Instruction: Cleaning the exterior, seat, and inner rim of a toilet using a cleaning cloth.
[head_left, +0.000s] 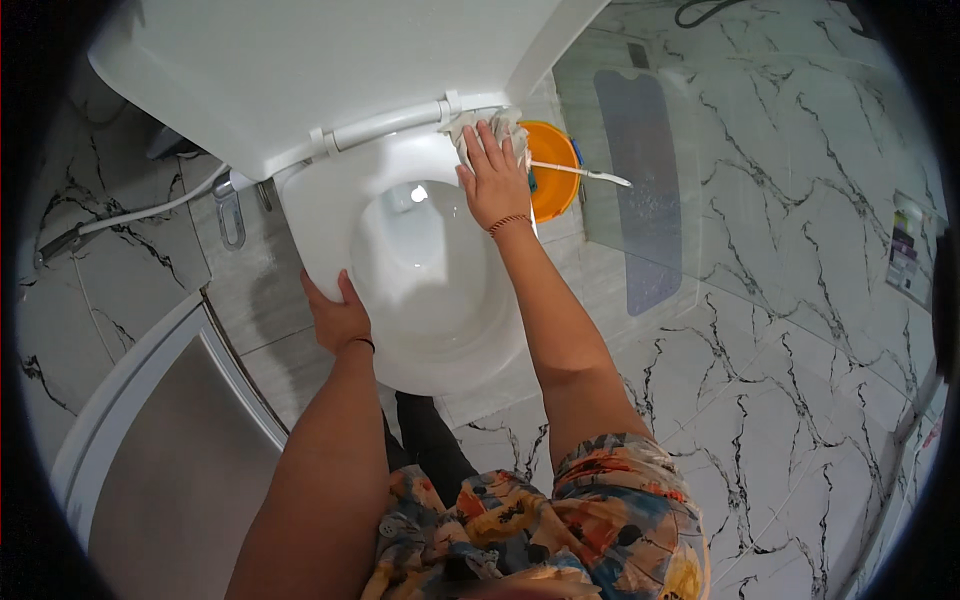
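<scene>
Below me is a white toilet with its lid raised. My right hand lies over a crumpled pale cloth at the back right of the rim, beside the hinge. Its fingers stretch forward and press the cloth down; part of the cloth is hidden under the palm. On the left edge of the rim rests my left hand, with thumb and fingers apart and no loose object in it. The bowl's inside shows a bright reflection.
An orange bucket stands right of the toilet, with a white-handled tool sticking out. Behind it are a glass panel and a grey mat. At left are a white hose, a metal holder and a curved white-framed panel.
</scene>
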